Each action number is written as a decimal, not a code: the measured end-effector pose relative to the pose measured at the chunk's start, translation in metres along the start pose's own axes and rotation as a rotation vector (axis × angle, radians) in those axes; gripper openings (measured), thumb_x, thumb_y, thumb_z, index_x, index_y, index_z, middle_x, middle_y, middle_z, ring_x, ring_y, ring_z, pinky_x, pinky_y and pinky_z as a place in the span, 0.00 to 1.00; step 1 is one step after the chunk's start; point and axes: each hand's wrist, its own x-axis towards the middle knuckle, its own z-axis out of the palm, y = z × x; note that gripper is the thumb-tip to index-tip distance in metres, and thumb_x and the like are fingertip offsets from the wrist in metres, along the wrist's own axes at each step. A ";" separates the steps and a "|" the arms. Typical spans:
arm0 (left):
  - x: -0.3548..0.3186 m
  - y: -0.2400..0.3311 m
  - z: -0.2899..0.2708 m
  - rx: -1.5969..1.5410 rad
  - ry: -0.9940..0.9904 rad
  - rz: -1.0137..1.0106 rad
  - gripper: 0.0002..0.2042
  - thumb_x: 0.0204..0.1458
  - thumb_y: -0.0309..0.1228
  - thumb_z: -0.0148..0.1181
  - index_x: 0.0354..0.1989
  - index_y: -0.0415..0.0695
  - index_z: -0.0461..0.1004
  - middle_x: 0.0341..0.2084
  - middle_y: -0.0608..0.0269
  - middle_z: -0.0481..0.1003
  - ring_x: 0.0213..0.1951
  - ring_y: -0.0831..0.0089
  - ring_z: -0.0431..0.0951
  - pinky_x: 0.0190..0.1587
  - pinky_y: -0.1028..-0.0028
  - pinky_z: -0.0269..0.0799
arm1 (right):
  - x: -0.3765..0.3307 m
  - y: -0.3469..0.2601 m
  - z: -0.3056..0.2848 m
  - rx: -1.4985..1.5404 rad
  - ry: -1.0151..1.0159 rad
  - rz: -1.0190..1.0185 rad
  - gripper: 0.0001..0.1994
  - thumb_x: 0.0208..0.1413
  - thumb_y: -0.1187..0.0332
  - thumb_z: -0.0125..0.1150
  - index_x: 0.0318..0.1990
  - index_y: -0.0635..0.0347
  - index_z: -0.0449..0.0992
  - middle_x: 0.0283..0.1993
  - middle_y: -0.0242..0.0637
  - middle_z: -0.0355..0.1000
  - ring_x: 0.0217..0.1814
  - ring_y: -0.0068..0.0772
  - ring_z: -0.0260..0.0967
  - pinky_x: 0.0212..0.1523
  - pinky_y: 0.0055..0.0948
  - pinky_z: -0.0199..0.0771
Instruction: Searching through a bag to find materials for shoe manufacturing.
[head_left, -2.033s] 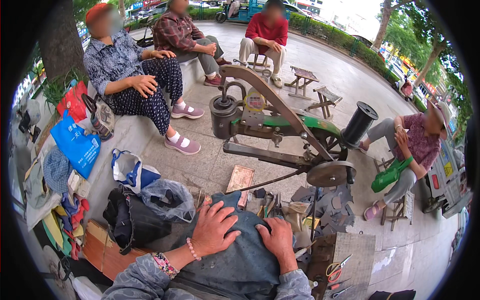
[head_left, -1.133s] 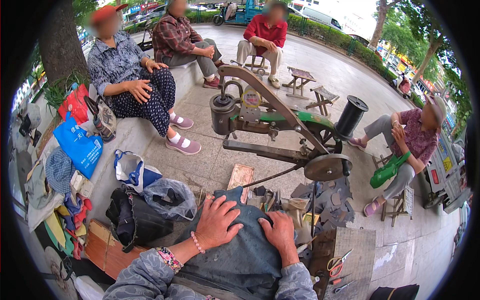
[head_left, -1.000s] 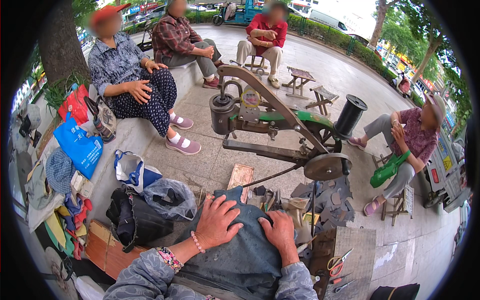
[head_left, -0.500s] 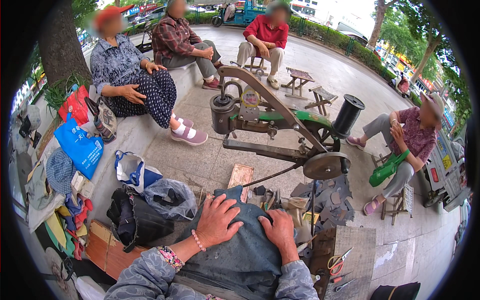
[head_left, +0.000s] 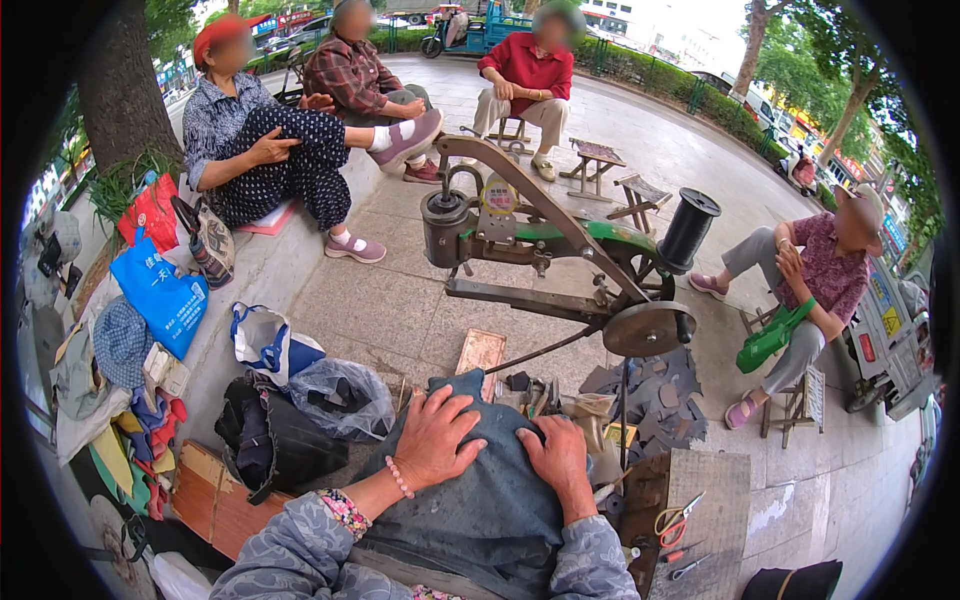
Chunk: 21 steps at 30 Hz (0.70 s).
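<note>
A dark blue-grey cloth (head_left: 480, 500) lies draped over my lap. On its left side my left hand (head_left: 436, 440) rests flat, fingers spread, with a pink bead bracelet at the wrist. Across from it my right hand (head_left: 556, 460) lies on the cloth's right edge, its fingers loosely stretched and holding nothing. Just beyond the cloth stands a hand-cranked sewing machine (head_left: 540, 235) with a green arm, a round hand wheel (head_left: 640, 330) and a large spool of black thread (head_left: 690, 230). Neither hand touches the machine.
Scissors with orange handles (head_left: 672, 522) lie on a wooden box (head_left: 715, 500) at my right. Grey scraps (head_left: 660, 400) lie beside the machine. Left are a black bag (head_left: 290, 440), a clear plastic bag (head_left: 345, 400) and a blue bag (head_left: 160, 290). Several people sit around; folding stools (head_left: 598, 165) stand beyond.
The seated person at the left has leaned back and raised one leg across the other knee. My hands stay in place on the cloth.
</note>
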 end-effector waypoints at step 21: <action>0.005 0.006 0.007 0.016 -0.002 0.028 0.19 0.43 0.42 0.66 0.42 0.46 0.76 0.49 0.60 0.70 0.57 0.55 0.64 0.54 0.57 0.59 | 0.104 0.049 -0.106 -0.281 0.558 0.234 0.32 0.45 0.70 0.66 0.60 0.67 0.62 0.67 0.57 0.53 0.61 0.59 0.63 0.57 0.43 0.68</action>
